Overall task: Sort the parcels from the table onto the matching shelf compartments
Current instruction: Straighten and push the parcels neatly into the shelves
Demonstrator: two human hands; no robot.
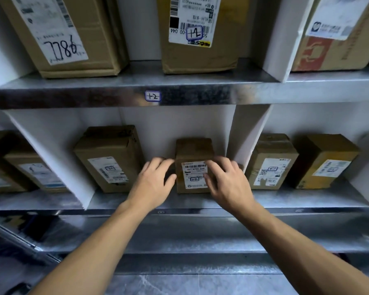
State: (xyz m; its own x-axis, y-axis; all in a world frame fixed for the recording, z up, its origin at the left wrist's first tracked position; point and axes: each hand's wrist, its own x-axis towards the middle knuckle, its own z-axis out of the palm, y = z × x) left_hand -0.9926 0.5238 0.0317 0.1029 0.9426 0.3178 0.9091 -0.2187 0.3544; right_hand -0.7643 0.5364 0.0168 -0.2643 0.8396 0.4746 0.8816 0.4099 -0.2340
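Observation:
A small brown cardboard parcel [193,152] with a white shipping label stands in the middle compartment of the lower shelf [264,201]. My left hand [152,179] rests against its left side, fingers spread. My right hand [226,179] lies on its front right, fingertips over the label. Both hands touch the parcel from either side, with the fingers loose, not wrapped around it. A taller brown parcel [110,158] stands in the same compartment to the left.
White dividers [246,141] split the shelf into compartments. Two more parcels [272,162] stand in the right compartment, others at far left. The upper shelf [115,92], tagged with a handwritten label [152,96], carries large boxes [200,35].

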